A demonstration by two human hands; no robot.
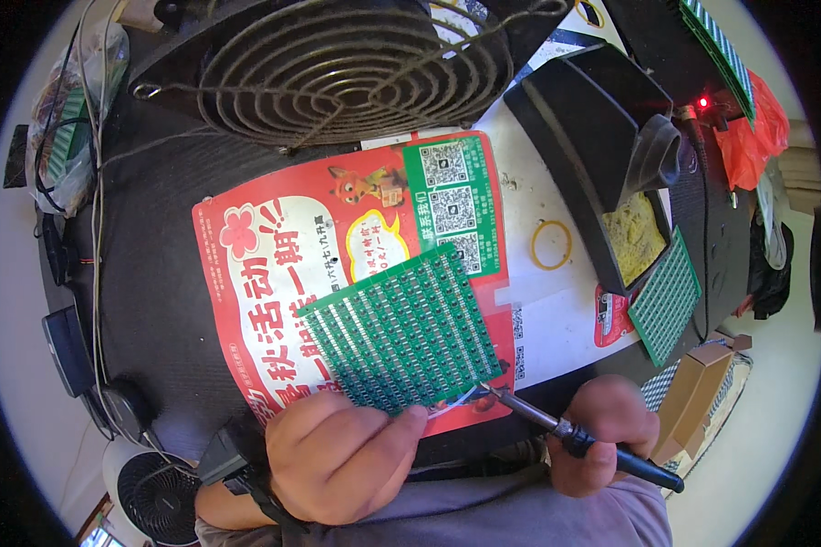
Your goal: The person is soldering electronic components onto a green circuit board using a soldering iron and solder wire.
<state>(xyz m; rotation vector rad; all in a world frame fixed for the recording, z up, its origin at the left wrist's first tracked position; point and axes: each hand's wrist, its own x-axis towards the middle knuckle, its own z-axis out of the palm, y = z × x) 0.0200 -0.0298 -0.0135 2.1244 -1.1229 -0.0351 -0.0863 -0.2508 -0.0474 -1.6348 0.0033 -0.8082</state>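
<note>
Left hand (pixel 342 456) grasps the green circuit board (pixel 401 328) over the red flyer (pixel 237 301); right hand (pixel 616 412) grips a soldering iron (pixel 570 436) at the flyer's lower right; keeping the board steady likely aids tip control

top centre: fan guard (pixel 354 97) running off frame | lower centre: left hand (pixel 342 460) hiding part of circuit board (pixel 403 333)

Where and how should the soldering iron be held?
Probably by the black handle, wrapped from the person's right, as the right hand does. The handle is slim and slants back toward that side; the bare metal shaft points away to the green circuit board and may be hot.
</note>
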